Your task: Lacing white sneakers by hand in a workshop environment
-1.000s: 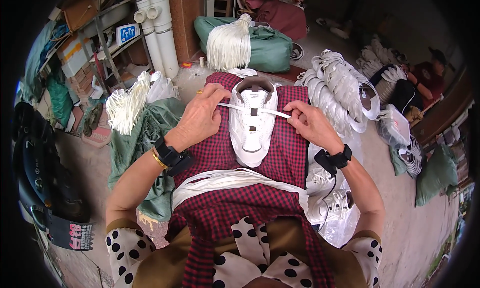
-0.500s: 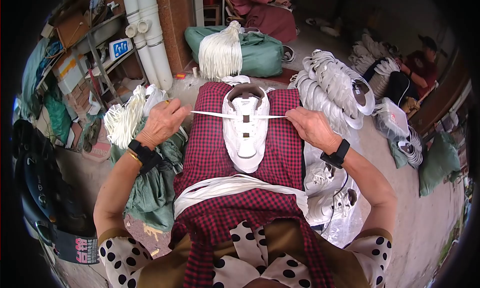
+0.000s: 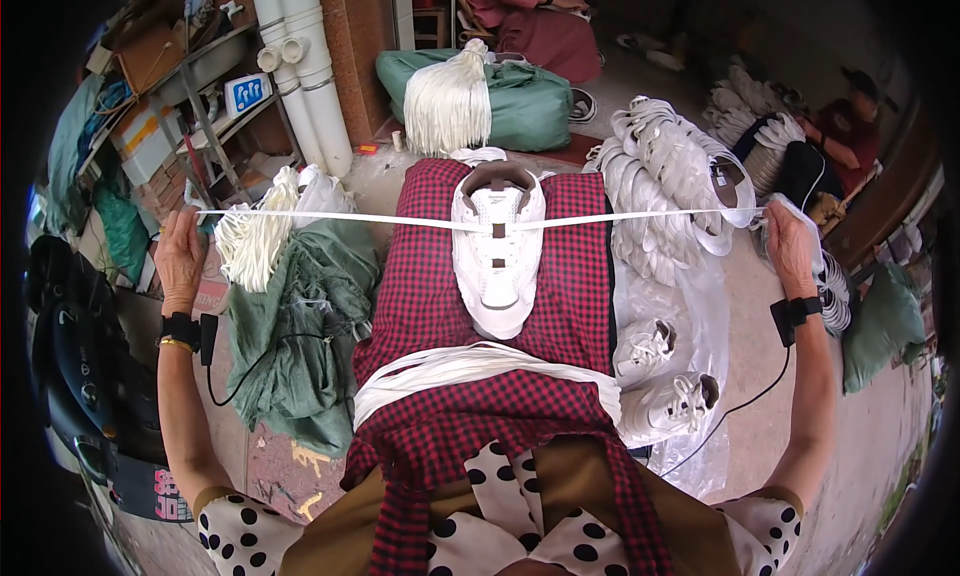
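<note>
White leather low-cut sneaker with a brown lining (image 3: 497,276) rests toe toward the wearer on a lap draped in a red-and-black checked cloth apron (image 3: 412,296), behind a loose bundle of flat white laces (image 3: 480,364) lying crosswise nearer the body. The wearer's hands are spread wide apart, the left hand (image 3: 180,256) and right hand (image 3: 792,251) each pinching an end of a flat white lace (image 3: 380,218) drawn taut through the sneaker's upper eyelets. A pair of laced white shoes (image 3: 668,408) sits to the right, a crumpled green woven sack (image 3: 300,351) to the left. Farther off, a thick hank of white cord-like laces (image 3: 447,101) drapes over a stuffed green bag (image 3: 535,111); beyond it sits a person in dark red clothing (image 3: 545,46).
</note>
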{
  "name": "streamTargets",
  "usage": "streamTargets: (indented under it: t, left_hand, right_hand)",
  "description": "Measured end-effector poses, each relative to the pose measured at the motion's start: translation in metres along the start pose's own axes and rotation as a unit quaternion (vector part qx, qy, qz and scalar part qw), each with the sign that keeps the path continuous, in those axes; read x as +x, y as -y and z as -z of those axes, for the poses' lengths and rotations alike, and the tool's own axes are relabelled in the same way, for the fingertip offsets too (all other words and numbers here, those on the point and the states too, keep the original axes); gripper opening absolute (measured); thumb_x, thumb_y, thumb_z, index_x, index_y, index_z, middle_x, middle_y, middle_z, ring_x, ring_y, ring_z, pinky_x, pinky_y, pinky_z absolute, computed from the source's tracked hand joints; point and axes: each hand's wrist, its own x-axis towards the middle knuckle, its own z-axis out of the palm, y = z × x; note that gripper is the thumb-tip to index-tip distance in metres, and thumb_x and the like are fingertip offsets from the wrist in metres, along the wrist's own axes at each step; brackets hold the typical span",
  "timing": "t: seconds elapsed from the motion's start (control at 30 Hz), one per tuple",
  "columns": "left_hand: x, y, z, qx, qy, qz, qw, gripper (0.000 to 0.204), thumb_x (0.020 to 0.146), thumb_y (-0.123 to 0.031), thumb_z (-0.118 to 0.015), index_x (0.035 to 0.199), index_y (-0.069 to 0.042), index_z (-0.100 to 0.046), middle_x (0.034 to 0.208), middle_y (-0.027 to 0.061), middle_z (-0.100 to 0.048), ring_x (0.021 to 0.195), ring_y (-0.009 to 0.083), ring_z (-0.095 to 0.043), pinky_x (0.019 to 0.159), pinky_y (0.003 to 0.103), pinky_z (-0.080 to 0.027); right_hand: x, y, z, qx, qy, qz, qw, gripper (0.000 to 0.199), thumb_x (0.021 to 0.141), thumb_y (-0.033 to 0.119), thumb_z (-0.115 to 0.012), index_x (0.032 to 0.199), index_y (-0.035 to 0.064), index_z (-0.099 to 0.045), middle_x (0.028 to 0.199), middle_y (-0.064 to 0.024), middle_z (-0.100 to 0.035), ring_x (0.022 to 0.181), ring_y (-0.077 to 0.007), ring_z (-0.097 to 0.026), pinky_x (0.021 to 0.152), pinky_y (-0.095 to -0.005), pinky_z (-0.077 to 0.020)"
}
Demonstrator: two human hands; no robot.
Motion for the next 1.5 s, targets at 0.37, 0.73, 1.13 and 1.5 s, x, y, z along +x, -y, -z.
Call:
streamTargets:
  t: [0.37, 0.73, 1.13, 1.5]
  left_hand:
    - [0.023, -0.098, -0.022, -0.206, -0.133, 0.118, 0.962, 0.018, 0.096, -0.005, -0.061, 0.111, -0.005, -0.071, 0.089, 0.0084, -0.064, 0.069, 0.0155, -0.059, 0.062, 0.029, -0.047]
    - [0.038, -0.295, -0.076, -0.699, 0.194, 0.219, 0.652, 0.020, 0.098, -0.011, -0.067, 0.114, 0.000, -0.070, 0.096, 0.0042, -0.073, 0.086, 0.0092, -0.068, 0.078, 0.023, -0.054]
    - [0.010, -0.317, -0.074, -0.719, 0.228, 0.221, 0.619, 0.012, 0.097, -0.005, -0.066, 0.105, 0.002, -0.071, 0.095, 0.0030, -0.071, 0.083, 0.0048, -0.063, 0.074, 0.021, -0.051]
    - [0.003, -0.321, -0.073, -0.717, 0.178, 0.239, 0.630, 0.010, 0.095, -0.003, -0.068, 0.104, 0.002, -0.070, 0.096, 0.0035, -0.071, 0.084, 0.0067, -0.065, 0.074, 0.022, -0.053]
  right_hand:
    - [0.003, 0.091, -0.060, 0.369, -0.263, -0.146, 0.879, 0.017, 0.100, 0.012, -0.063, 0.112, 0.0023, -0.070, 0.097, -0.0012, -0.069, 0.083, -0.0090, -0.062, 0.072, -0.0259, -0.0494]
    - [0.029, 0.269, -0.123, 0.673, 0.050, -0.047, 0.736, 0.010, 0.093, 0.005, -0.069, 0.101, -0.0008, -0.073, 0.089, -0.0024, -0.068, 0.080, -0.0072, -0.062, 0.069, -0.0233, -0.0516]
    - [0.037, 0.269, -0.114, 0.717, 0.227, -0.082, 0.654, 0.016, 0.087, 0.006, -0.074, 0.093, 0.0052, -0.060, 0.081, 0.0039, -0.061, 0.070, -0.0009, -0.054, 0.059, -0.0184, -0.0438]
    - [0.070, 0.282, -0.087, 0.423, 0.188, 0.091, 0.882, 0.021, 0.071, 0.010, -0.081, 0.086, 0.0018, -0.068, 0.070, -0.0121, -0.067, 0.066, -0.0263, -0.066, 0.061, -0.0393, -0.0491]
